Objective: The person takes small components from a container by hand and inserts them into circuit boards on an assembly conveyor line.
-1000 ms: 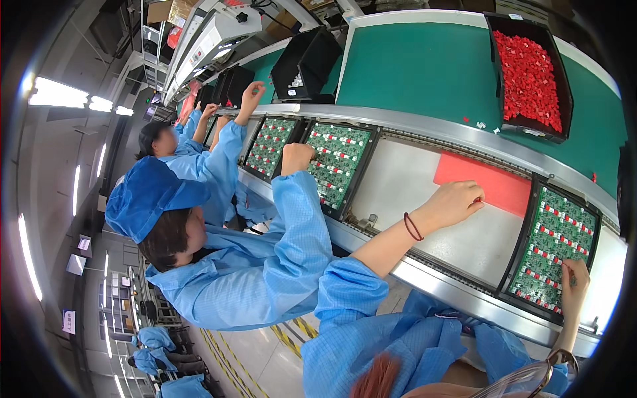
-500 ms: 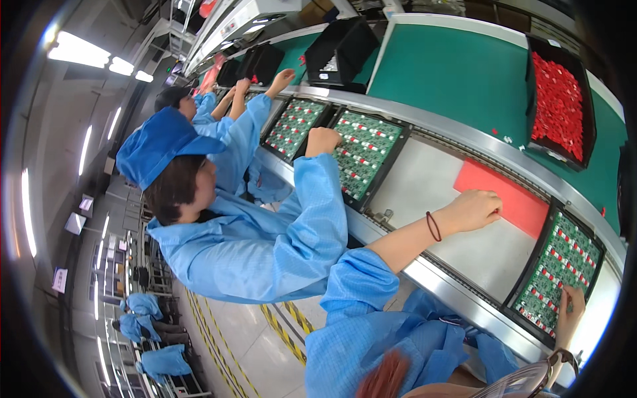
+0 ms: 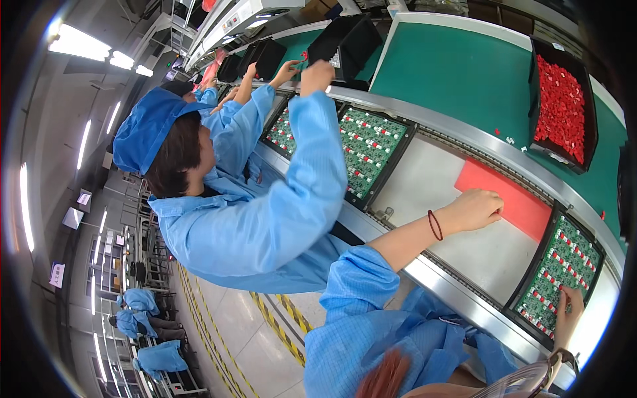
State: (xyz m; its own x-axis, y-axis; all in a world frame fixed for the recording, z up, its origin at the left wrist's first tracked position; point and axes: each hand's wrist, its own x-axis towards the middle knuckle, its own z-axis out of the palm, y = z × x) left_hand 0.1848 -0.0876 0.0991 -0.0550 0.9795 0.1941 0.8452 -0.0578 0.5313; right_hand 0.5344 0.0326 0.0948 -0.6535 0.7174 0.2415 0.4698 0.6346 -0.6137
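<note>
My left hand (image 3: pixel 474 211), with a dark red band around the wrist, hovers above the conveyor line beside a flat pink-red sheet (image 3: pixel 502 192). Its fingers are curled together, and whatever they may hold is hidden. At the right, a black-framed panel of green circuit boards (image 3: pixel 561 272) carries rows of small red and white parts. My right hand (image 3: pixel 569 315) is at this panel's near right side, fingertips bent together close to its parts. Anything between those fingers is too small to make out.
A black bin of small red parts (image 3: pixel 561 106) stands on the green bench (image 3: pixel 458 66) beyond the line; several loose parts lie near it. Left of me a co-worker in blue (image 3: pixel 245 225) reaches over another circuit board panel (image 3: pixel 371 149) toward a black bin (image 3: pixel 348 46).
The co-worker's hand has lifted off the neighbouring panel and moved out toward the black bin. My left hand has stayed in place; my right hand has barely shifted at the panel.
</note>
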